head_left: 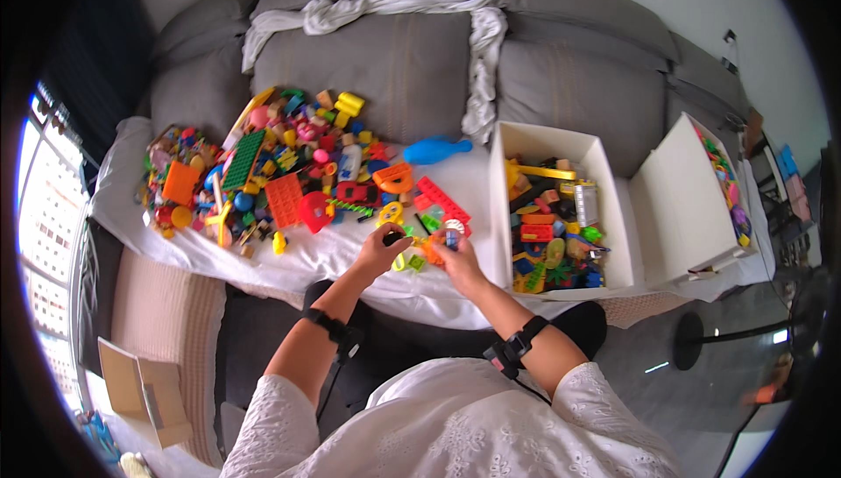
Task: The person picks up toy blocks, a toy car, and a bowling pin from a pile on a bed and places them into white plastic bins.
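My left hand [378,252] is closed, its fingers curled by a small dark piece [393,238] that I cannot make out. Close beside it, my right hand [462,265] pinches an orange toy piece [430,250]. A small blue-grey and white bit shows at the right fingertips, too small to name. Just beyond the hands lie a red building plate [443,199] and a yellow ring-shaped toy [391,213]. A light green piece [416,262] rests on the white cloth below the fingers.
A big heap of mixed toys [285,161] covers the left of the cloth-covered sofa [368,57]. To the right stands a white box [611,215] with toy blocks inside. Beyond it is a white panel or lid [679,202]. A blue toy [434,150] lies behind the heap.
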